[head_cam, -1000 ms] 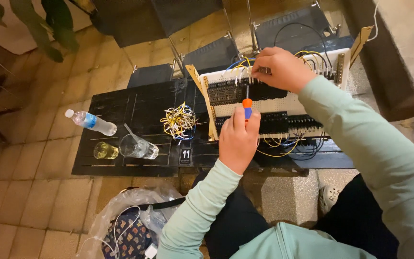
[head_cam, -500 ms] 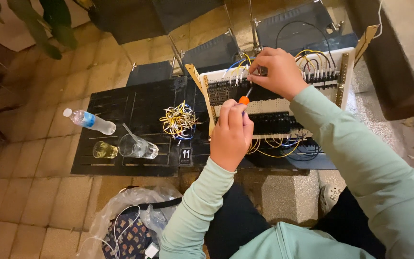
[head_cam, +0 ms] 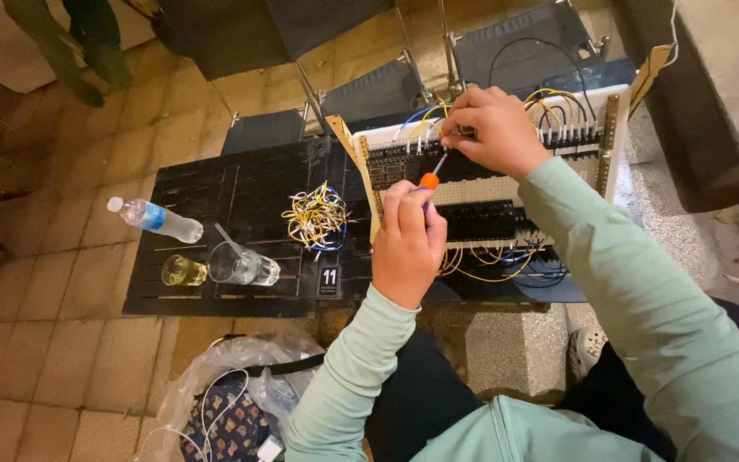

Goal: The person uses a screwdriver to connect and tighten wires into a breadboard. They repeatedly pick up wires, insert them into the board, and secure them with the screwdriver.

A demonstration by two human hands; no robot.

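Note:
My left hand (head_cam: 408,244) grips a small screwdriver (head_cam: 431,175) with an orange and blue handle, its shaft pointing up at the terminal blocks of a white wiring panel (head_cam: 489,188). My right hand (head_cam: 493,128) rests on the panel's upper row, its fingers pinching a wire beside the screwdriver's tip. Yellow, blue and black wires run across the panel and hang below it. A loose bundle of yellow and white wires (head_cam: 316,216) lies on the black table (head_cam: 215,184) to the left of the panel.
On the table's left stand a plastic water bottle (head_cam: 152,219), a small glass of yellow liquid (head_cam: 183,270) and a tipped clear cup (head_cam: 241,265). A plastic bag with cables (head_cam: 224,402) sits on the floor. Folding chairs (head_cam: 369,90) stand behind the table.
My left hand has moved up and toward the panel with the screwdriver, bringing its tip to the terminal row. My right hand stays on the upper row.

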